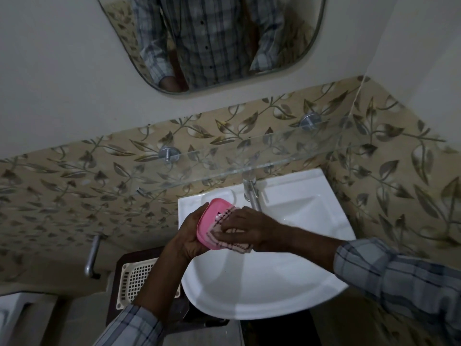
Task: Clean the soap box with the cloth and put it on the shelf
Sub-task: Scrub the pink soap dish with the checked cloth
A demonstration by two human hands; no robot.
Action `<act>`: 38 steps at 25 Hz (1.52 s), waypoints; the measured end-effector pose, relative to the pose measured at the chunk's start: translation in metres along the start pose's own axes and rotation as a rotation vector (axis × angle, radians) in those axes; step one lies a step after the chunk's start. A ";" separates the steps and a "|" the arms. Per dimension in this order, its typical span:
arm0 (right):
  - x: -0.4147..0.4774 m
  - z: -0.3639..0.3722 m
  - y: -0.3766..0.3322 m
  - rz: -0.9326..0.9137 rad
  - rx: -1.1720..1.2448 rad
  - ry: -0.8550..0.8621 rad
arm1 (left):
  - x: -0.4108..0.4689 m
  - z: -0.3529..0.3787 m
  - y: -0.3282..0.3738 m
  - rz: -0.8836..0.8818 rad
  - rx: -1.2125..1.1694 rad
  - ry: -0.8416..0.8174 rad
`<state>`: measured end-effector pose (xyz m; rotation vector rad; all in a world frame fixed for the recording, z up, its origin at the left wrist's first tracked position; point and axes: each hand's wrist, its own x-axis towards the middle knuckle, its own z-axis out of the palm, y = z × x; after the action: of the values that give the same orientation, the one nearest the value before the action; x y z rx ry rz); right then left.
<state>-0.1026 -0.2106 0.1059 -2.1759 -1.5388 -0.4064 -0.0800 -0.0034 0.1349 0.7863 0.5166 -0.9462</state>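
Observation:
A pink plastic soap box (pixel 215 216) is held tilted over the left side of the white sink (pixel 274 283). My left hand (pixel 193 233) grips it from the left and underneath. My right hand (pixel 247 229) presses a pink checked cloth (pixel 230 242) flat against the box's lid, covering its right half. A clear glass shelf (pixel 249 156) runs along the leaf-patterned tiles just above the sink, held by two round metal brackets, with nothing on it.
A metal tap (pixel 252 193) stands at the sink's back edge, close behind my right hand. A cream plastic basket (pixel 136 278) sits lower left of the sink. A metal handle (pixel 92 258) juts from the left wall. A mirror (pixel 212 41) hangs above.

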 end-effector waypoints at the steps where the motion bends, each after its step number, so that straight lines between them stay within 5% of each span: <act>1: -0.008 -0.010 0.015 -0.031 -0.039 -0.024 | -0.003 -0.003 -0.001 -0.002 0.023 0.010; 5: -0.010 -0.021 0.043 0.157 -0.236 0.126 | -0.006 -0.009 -0.007 -0.020 0.031 0.054; 9: 0.012 0.001 0.020 0.039 -0.252 0.079 | -0.003 -0.002 -0.011 0.057 -0.008 0.012; 14: 0.034 -0.001 -0.004 0.800 -0.134 -0.096 | 0.011 -0.005 -0.012 0.282 0.070 0.131; 16: 0.043 -0.003 -0.012 0.972 0.164 -0.129 | 0.016 -0.006 -0.011 0.328 0.056 0.191; 19: 0.045 -0.020 -0.004 1.304 0.755 0.029 | 0.014 -0.011 -0.001 0.362 0.047 0.181; 22: 0.059 -0.026 0.014 1.546 0.617 0.251 | 0.017 0.002 -0.008 0.365 0.127 0.137; 25: 0.075 -0.001 -0.006 1.367 0.409 0.299 | 0.027 0.012 -0.015 0.374 0.126 0.162; 30: 0.012 0.006 -0.040 0.498 0.197 0.056 | 0.018 0.001 -0.001 0.234 0.004 0.209; 32: -0.001 -0.011 -0.017 0.477 0.098 0.098 | 0.014 -0.003 -0.004 0.215 -0.004 0.208; 36: 0.039 0.004 -0.026 0.808 0.213 0.303 | 0.018 0.006 -0.007 0.240 -0.028 0.178; 38: 0.040 0.024 -0.056 0.653 0.177 0.225 | 0.019 0.010 -0.006 0.202 0.006 0.233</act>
<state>-0.1418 -0.1501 0.1149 -2.2438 -0.6592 -0.2691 -0.0747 -0.0233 0.1257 0.9415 0.6240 -0.6735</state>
